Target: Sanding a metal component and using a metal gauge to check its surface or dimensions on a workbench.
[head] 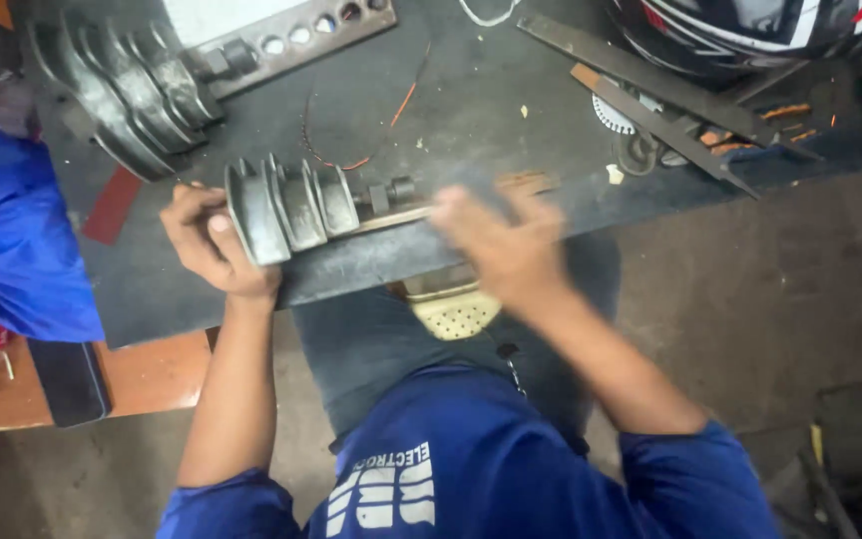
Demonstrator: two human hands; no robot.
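Left hand (pixel 214 250) is clamped around the wide end of a grey stepped metal pulley (pixel 289 207), fingers wrapped over the biggest disc, thumb on the near face. The pulley lies on its side near the front edge of the dark workbench mat (pixel 471 110), around 9 o'clock from frame centre, with a short shaft and nut poking out toward 3 o'clock. Right hand (pixel 499 245) is motion-blurred, sitting over a flat tan strip (pixel 511 184) that runs along the bench edge from the shaft; cannot tell if it is gripping the strip or just pressing on it. The pulley looks like cast metal, so probably heavy, rigid and not fragile; the grooves give good purchase, and the best hold looks like the large disc rim or a groove, not the thin shaft. The surface may be dusty or oily, so a bit slippery. A bigger finned pulley (pixel 117 85) with a holed metal bar (pixel 301 35) sits at 11 o'clock. Loose orange wire (pixel 356 160) lies at 12 o'clock, long flat metal blades (pixel 650 95) at 2 o'clock, and a blue cloth (pixel 7 230) at far 9 o'clock.
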